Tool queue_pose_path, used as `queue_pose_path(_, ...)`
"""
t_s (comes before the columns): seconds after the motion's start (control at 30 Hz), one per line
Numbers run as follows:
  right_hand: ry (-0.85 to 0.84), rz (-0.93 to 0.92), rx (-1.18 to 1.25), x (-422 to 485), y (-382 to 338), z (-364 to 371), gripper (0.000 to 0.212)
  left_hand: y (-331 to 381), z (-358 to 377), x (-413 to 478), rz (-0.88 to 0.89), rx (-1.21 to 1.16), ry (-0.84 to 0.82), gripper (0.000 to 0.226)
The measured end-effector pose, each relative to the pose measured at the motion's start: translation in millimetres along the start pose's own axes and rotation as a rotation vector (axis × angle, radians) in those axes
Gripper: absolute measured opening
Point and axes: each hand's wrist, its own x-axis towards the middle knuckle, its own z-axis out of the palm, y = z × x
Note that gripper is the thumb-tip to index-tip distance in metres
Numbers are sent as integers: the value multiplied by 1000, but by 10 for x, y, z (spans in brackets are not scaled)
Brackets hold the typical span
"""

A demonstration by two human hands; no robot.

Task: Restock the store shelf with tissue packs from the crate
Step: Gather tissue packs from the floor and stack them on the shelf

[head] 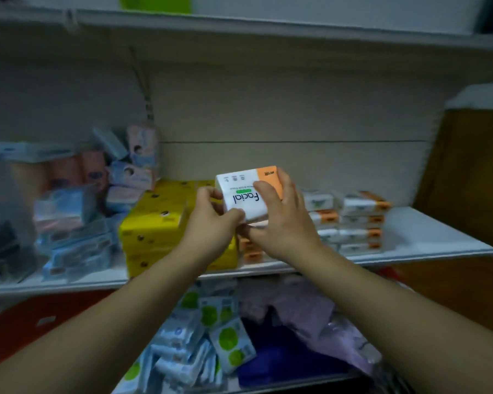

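Note:
A white and orange tissue pack (241,191) printed "Facial" is held over the middle shelf (427,237). My left hand (211,220) grips its lower left corner. My right hand (279,217) lies over its right side with fingers curled on the top face. Under the pack, a short stack of the same orange packs (252,251) is partly hidden by my hands. Further right, two stacks of white and orange tissue packs (353,223) stand on the shelf. The crate is not clearly seen.
A big yellow tissue bundle (154,223) stands left of my hands. Blue and pink packets (77,223) are piled at the far left. The lower shelf holds green-dotted white packs (228,342) and purple bags (302,311). A brown box (467,177) fills the right end.

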Motion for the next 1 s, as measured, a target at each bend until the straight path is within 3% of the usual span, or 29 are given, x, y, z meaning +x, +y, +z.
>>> queue_pose_path(0.37,71,79,-317,631,1657,-886,53,400,1720,999,79,236,-279,24)
queue_pose_path(0.53,-71,165,-397,997,2169,-920,52,236,1942,1525,135,826,-381,38)
queue_pose_path(0.7,-330,254,-387,1353,2465,-729,53,-71,2027,1884,51,1224,-647,46)
queue_pose_path(0.87,-545,314,-381,1559,2588,-523,42,-194,2088,1983,-45,1362,-825,40)
queue_pose_path(1.0,-690,291,-362,1613,2594,-463,36,-159,2155,1937,-68,1365,-834,40)
